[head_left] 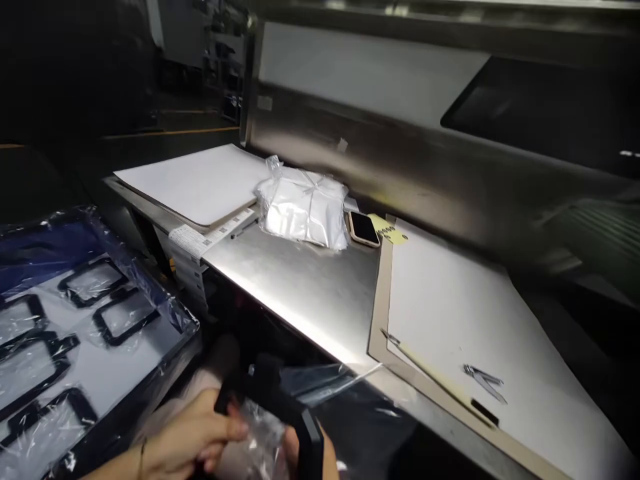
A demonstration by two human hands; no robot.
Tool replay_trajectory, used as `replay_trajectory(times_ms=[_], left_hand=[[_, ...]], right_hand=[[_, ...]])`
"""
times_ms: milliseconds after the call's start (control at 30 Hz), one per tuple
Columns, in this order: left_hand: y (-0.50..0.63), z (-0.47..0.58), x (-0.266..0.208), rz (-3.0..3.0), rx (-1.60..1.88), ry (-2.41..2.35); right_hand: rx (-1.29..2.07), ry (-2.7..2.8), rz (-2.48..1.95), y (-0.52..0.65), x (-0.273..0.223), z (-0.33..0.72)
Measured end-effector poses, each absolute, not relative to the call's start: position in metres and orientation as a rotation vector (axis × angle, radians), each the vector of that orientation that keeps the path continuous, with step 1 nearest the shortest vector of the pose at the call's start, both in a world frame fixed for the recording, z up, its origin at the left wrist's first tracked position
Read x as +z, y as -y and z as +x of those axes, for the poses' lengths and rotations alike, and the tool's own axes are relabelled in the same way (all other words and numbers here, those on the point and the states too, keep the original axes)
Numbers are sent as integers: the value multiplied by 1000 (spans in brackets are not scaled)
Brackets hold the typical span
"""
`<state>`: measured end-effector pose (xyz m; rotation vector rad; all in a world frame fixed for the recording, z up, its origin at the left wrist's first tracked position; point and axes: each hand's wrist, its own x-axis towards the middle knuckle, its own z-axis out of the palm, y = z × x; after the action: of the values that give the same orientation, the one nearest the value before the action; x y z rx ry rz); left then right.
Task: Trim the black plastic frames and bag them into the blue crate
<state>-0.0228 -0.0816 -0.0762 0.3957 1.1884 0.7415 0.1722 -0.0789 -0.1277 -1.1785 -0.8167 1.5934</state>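
Low in the view, my left hand point(195, 430) is closed, its fingers round the left side of a black plastic frame point(270, 389). My right hand point(327, 457) grips the frame's right side, mostly hidden behind it and cut by the bottom edge. Crumpled clear plastic film point(263, 437) shows through the frame's opening, between the two hands. More clear plastic point(320, 383) spreads to the right of the frame. At the left, a plastic-lined blue crate point(25, 267) holds several similar black frames point(95, 280) in clear bags on a white sheet.
A metal bench point(295, 280) carries a stack of clear bags point(305, 207), a phone point(363, 229), a yellow card point(393, 230) and white boards point(200, 180). On the right-hand board point(450, 300) lie a craft knife point(440, 377) and small nippers point(485, 382). Labelled boxes point(187, 250) sit at the bench's left edge.
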Motion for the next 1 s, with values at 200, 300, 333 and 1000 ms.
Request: replay_trajectory(times_ms=[200,300,333,1000], left_hand=[[70,-44,-99,330,757,-1205],[69,-47,-110,299,782,-1195],[70,-47,-113,293,794,-1196],[35,-15,-109,798,274,-1020]], right_hand=[[1577,303,-1133,89,-122,197],[1632,284,-1114,86,-115,192],[1641,312,-1112,86,-115,189],[1500,1524,-1293,50,-95,186]])
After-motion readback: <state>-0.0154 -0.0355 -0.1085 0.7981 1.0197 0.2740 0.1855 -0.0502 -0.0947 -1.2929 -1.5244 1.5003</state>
